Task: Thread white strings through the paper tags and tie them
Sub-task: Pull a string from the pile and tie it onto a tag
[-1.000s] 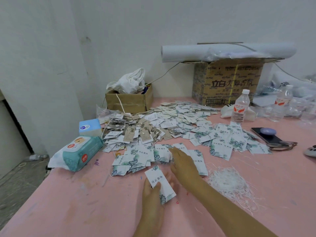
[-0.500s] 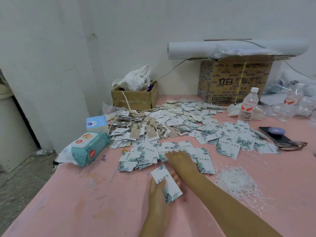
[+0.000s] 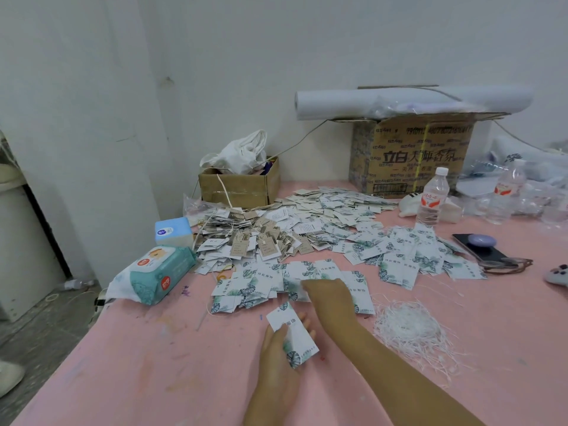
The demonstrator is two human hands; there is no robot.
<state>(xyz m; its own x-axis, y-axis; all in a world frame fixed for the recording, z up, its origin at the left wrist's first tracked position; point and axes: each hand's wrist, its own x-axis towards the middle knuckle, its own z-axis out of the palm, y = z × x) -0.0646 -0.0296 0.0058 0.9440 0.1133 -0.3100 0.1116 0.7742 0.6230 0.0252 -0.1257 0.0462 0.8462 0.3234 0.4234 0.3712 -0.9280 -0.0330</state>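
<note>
Your left hand (image 3: 276,352) grips a small stack of tags (image 3: 293,336), thumb across it, long side pointing away from you. Just beyond, your right hand (image 3: 330,298) rests on the spread row of tags (image 3: 261,284); whether its fingers pinch one, you cannot tell. The strings (image 3: 407,327) lie just right of that hand, so it is the nearer one.

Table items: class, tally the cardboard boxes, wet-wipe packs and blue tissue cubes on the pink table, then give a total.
Cardboard boxes: 2 (small cardboard box, large cardboard box)
Wet-wipe pack: 1
Blue tissue cube: 1
Total: 4
</note>
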